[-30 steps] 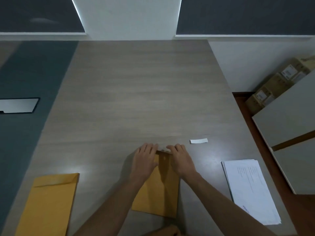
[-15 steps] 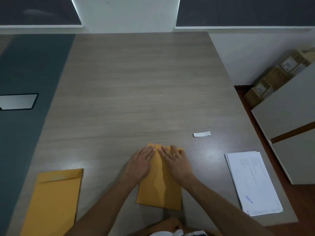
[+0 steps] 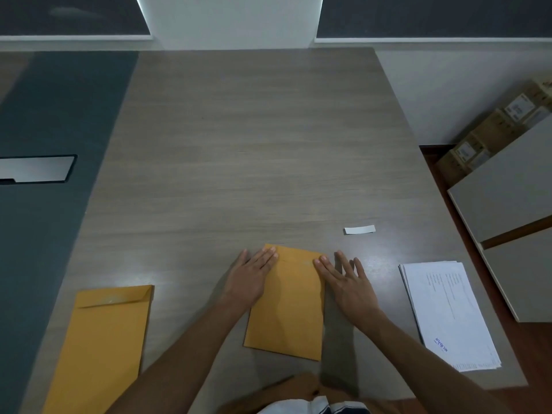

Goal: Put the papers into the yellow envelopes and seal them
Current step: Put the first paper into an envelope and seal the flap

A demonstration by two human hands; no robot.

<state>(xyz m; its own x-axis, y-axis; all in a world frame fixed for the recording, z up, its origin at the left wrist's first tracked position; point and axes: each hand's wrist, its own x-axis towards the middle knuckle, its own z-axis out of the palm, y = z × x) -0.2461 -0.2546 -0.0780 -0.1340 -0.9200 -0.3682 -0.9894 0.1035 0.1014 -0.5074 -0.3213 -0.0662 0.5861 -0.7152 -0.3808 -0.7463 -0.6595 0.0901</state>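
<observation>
Envelope (image 3: 286, 303) looks light, thin and floppy; both hands, left (image 3: 249, 279) and right (image 3: 348, 286), press flat-fingered at its flap corners; pinch an edge.

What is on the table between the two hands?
In the head view, the middle envelope lies between the left hand and right hand, its flap folded down.

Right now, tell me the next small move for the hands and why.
Probably lift both hands and slide the middle envelope aside. Its flap looks folded down, and the left hand and right hand lie flat at its top corners, as if the seal is pressed. The paper stack and left envelope, flap open, wait.
</observation>
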